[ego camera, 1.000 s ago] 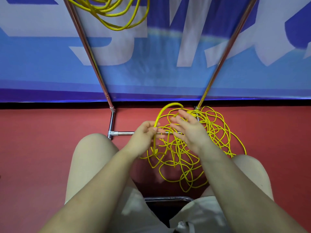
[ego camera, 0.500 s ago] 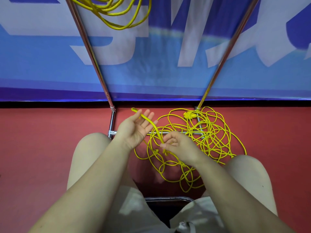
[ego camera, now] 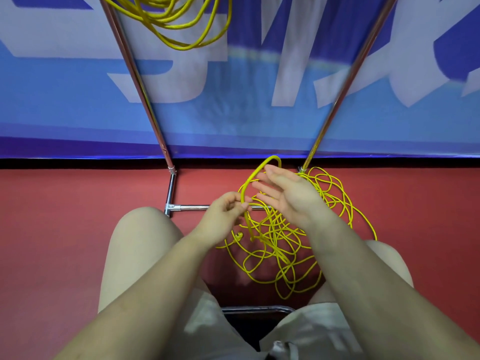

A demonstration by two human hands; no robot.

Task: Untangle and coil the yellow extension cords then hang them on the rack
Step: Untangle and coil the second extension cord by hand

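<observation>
Yellow cord (tangled), left hand pinching; right hand spread

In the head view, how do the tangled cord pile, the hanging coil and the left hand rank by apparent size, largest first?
1. Tangled cord pile.
2. Hanging coil, cut off by the top edge, so its full size is unsure.
3. Left hand, nearer the camera.

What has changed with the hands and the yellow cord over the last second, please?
Half a second ago the left hand lay open under the cord and the right hand pinched it. Now the left hand pinches the raised cord loop and the right hand has opened, fingers spread beside the loop. The tangled cord on the floor and the hung coil look unchanged.
</observation>
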